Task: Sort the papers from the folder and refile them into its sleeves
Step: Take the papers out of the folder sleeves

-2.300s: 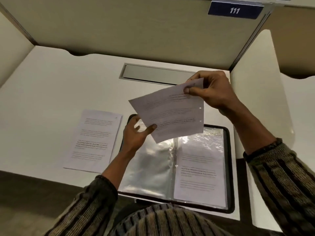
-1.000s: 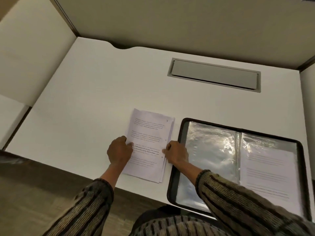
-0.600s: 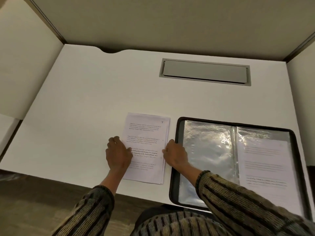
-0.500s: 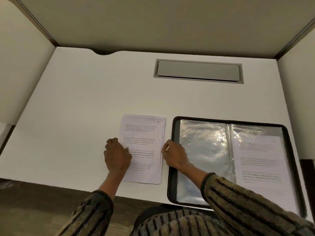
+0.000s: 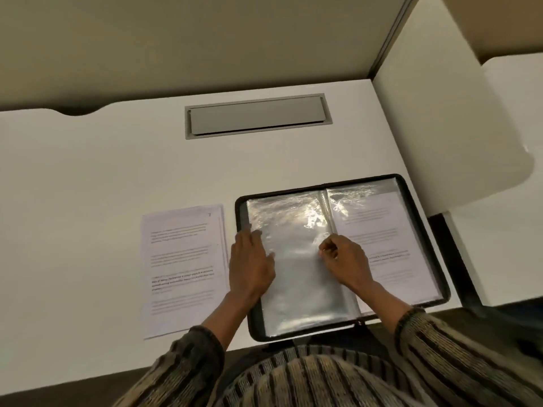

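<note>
At the near edge of the desk (image 5: 88, 186), your flat left hand (image 5: 249, 265) steadies the folder (image 5: 253, 318) while your right hand (image 5: 343, 259) pinches a sleeve (image 5: 293, 289), likely to open it.

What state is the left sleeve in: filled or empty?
Empty: left sleeve shows only clear plastic; right sleeve holds printed paper.

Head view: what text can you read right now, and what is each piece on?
"7": top right corner of the top sheet of the stack, left of the folder.
Body lines on that sheet: too blurred to read.
Printed lines on the sheet in the right sleeve: too blurred to read.
No other text in view.
</note>
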`<state>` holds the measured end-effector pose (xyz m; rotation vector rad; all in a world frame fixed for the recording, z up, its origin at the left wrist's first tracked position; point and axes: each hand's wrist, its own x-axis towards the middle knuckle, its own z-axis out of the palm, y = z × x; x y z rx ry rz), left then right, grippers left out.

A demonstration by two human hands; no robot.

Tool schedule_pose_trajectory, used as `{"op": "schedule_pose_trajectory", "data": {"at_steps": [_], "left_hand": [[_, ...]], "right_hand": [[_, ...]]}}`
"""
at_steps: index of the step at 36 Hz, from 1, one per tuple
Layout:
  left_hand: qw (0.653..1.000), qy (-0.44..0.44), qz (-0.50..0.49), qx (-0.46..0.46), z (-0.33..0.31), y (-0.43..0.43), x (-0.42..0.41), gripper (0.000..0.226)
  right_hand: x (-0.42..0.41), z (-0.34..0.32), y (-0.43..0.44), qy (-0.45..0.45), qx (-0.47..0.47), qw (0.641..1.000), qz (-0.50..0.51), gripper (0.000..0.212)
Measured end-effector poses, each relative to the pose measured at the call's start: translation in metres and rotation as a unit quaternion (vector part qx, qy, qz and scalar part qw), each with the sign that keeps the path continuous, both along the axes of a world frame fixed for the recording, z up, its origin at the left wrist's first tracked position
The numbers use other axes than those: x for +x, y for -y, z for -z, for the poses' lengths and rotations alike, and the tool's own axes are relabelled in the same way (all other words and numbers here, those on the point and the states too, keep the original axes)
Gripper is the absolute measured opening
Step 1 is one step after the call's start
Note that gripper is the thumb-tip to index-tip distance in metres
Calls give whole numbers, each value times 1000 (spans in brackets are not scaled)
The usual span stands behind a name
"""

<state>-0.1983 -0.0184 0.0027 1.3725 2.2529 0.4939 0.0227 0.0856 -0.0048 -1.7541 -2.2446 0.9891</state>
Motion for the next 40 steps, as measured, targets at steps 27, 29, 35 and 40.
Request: {"op": "schedule_pose_trajectory", "data": {"at_steps": [27, 29, 35, 40], "left_hand": [[980, -70, 150, -106, 38, -63, 125, 93], [982, -62, 139, -109, 36, -67, 128, 92], [979, -76, 121, -144, 32, -72, 140, 97], [982, -64, 101, -147, 29, -75, 145, 94]], "right_hand": [[163, 29, -113, 189, 61, 980, 8, 89], [162, 28, -117, 180, 51, 982, 38, 90], [164, 24, -131, 176, 44, 981, 74, 70], [169, 20, -141, 75, 45, 989, 117, 41]]}}
